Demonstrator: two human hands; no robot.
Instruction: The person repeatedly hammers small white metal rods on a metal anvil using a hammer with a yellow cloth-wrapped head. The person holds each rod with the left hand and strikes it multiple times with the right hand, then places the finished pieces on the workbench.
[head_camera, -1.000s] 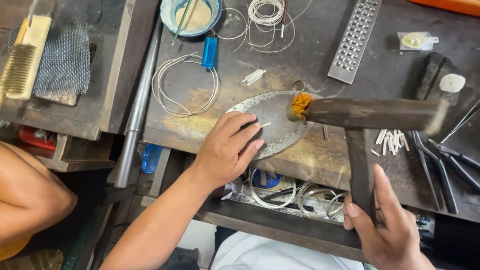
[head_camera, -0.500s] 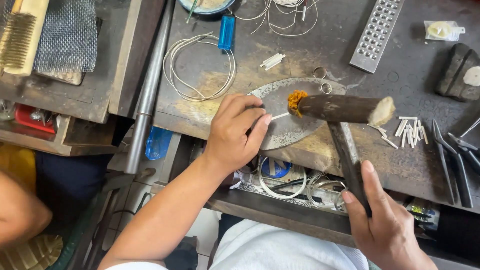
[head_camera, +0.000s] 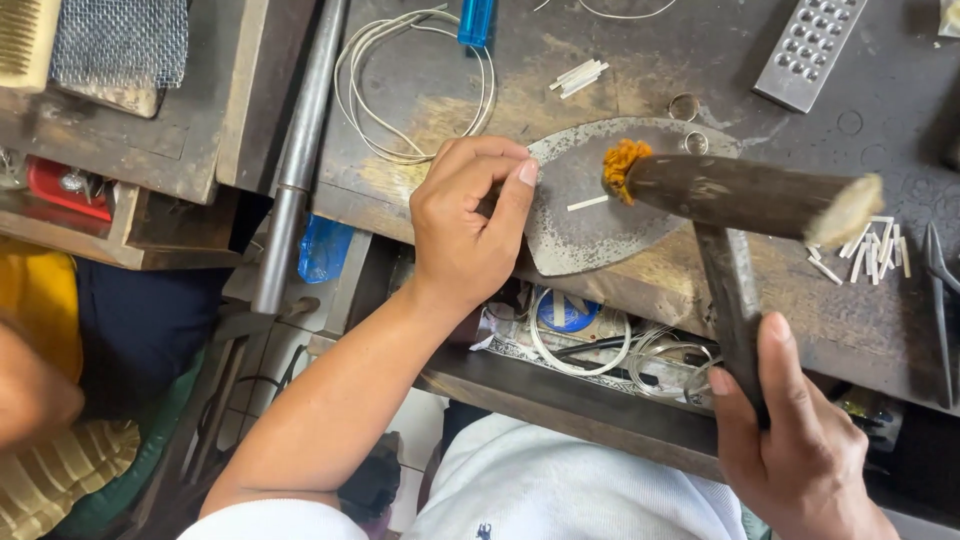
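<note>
Hovering mallet (head_camera: 745, 195), gripped by right hand (head_camera: 800, 440), risks glancing onto left hand (head_camera: 470, 225) fingertips pinching beside the wire piece (head_camera: 587, 203) on the steel plate (head_camera: 600, 250).

One hammer (head_camera: 745, 195). One flat metal plate (head_camera: 600, 225) with one little white stick (head_camera: 587, 203) on it. Two small rings (head_camera: 690, 125) sit by the plate. One pile of short white sticks (head_camera: 870, 245), about ten, too many to count right. One more bunch of about three sticks (head_camera: 578, 78). One wire coil (head_camera: 410, 90). One blue handle (head_camera: 476, 22). One long metal rod (head_camera: 300, 150). One plate with holes (head_camera: 808, 50). Two hands (head_camera: 465, 225).
</note>
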